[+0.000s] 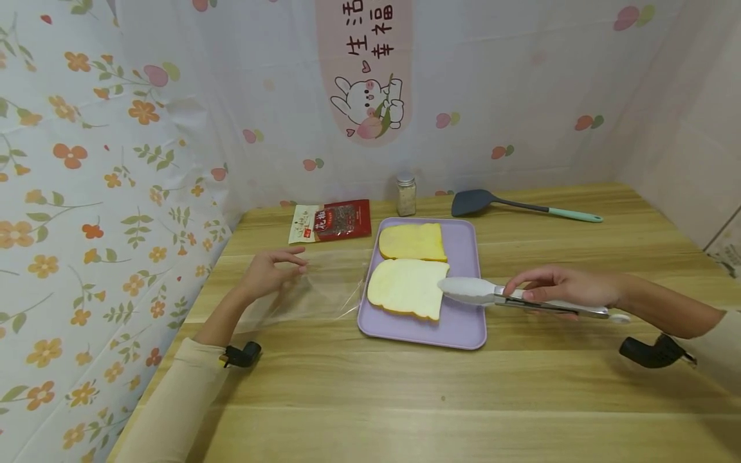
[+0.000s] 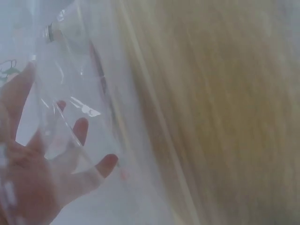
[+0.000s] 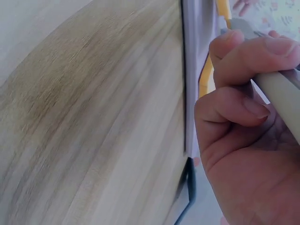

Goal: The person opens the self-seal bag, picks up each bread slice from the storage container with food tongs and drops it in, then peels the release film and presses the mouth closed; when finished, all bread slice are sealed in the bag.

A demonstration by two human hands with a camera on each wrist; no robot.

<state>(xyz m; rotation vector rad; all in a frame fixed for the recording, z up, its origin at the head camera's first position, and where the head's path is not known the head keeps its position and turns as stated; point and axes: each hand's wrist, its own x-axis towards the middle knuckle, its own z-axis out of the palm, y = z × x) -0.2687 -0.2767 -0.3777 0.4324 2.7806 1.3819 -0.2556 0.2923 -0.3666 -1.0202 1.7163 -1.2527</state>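
Observation:
My right hand (image 1: 564,287) grips a pair of tongs (image 1: 463,287) with pale tips and metal-and-white handles. The tips touch or overlap the right edge of the front bread slice (image 1: 405,287); whether they pinch it I cannot tell. A second, yellower bread slice (image 1: 410,242) lies behind it on the lilac tray (image 1: 425,339). Left of the tray, my left hand (image 1: 269,275) is at a clear plastic bag or sheet (image 1: 332,289). In the left wrist view, the fingers (image 2: 80,131) look spread, with film across them; whether they are inside or behind it I cannot tell.
Behind the bag lies a red-and-white spice packet (image 1: 341,220). A small glass jar (image 1: 406,196) with a metal lid stands behind the tray. To its right lies a dark spatula (image 1: 475,201) with a mint handle. Patterned cloth (image 1: 266,83) borders the wooden table (image 1: 405,399).

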